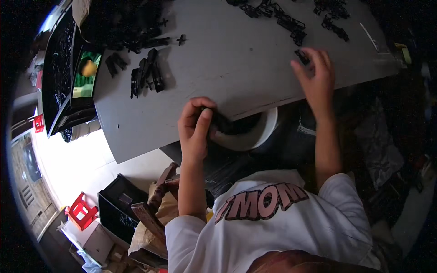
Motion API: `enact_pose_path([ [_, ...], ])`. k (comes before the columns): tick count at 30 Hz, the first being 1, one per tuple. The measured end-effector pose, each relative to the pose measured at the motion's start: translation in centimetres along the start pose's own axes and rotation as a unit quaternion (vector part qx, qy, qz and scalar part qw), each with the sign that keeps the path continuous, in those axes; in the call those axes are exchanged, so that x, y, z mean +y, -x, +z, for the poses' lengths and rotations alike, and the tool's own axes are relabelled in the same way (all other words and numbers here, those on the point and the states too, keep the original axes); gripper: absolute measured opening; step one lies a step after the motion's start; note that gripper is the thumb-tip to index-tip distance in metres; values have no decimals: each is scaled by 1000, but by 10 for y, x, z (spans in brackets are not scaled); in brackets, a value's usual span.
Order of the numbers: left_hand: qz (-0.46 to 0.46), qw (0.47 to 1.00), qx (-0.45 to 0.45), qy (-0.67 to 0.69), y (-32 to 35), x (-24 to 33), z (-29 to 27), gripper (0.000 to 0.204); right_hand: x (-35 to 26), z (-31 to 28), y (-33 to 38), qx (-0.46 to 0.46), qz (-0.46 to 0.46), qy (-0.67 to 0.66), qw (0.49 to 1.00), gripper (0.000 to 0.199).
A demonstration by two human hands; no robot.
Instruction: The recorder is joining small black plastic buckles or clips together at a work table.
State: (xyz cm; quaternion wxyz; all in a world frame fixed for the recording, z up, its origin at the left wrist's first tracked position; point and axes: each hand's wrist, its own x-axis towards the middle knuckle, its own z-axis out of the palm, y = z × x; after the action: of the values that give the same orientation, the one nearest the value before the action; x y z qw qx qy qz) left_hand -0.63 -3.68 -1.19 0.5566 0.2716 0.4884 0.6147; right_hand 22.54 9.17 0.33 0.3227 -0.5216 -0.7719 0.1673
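Note:
Near the table's front edge, my left hand (194,123) is closed around a small black plastic part (219,119). That part is blurred, and my fingers hide much of it. Further right and farther out over the grey table (218,59) is my right hand (317,75), thumb and fingers apart. Next to its fingertips lies a small black piece (301,56); I cannot tell whether they touch it. Below the table edge, close to my left hand, shows the white rim of a round bucket (271,127) with a dark inside.
Black plastic parts (148,70) lie at the table's left, with a dark heap behind them. More black parts (291,25) line the far right. A lit screen (86,75) and a black tray (59,82) stand left. A black crate (119,200) and red stool (82,212) are below.

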Motion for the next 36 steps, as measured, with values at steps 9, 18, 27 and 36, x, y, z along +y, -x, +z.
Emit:
enact_pose_path([
  [9,54,996,-15,-75,1,-9,-13,13,23,24,-7,-58,140,19,988,17],
  [18,24,999,4,-49,4,6,-27,9,21,16,-15,-85,-105,86,987,19],
  [27,183,885,134,-406,-28,21,-46,13,-17,60,-42,-172,-157,36,972,25],
  [36,199,721,235,-621,-49,21,-50,28,-31,105,-166,-85,-27,127,988,26],
])
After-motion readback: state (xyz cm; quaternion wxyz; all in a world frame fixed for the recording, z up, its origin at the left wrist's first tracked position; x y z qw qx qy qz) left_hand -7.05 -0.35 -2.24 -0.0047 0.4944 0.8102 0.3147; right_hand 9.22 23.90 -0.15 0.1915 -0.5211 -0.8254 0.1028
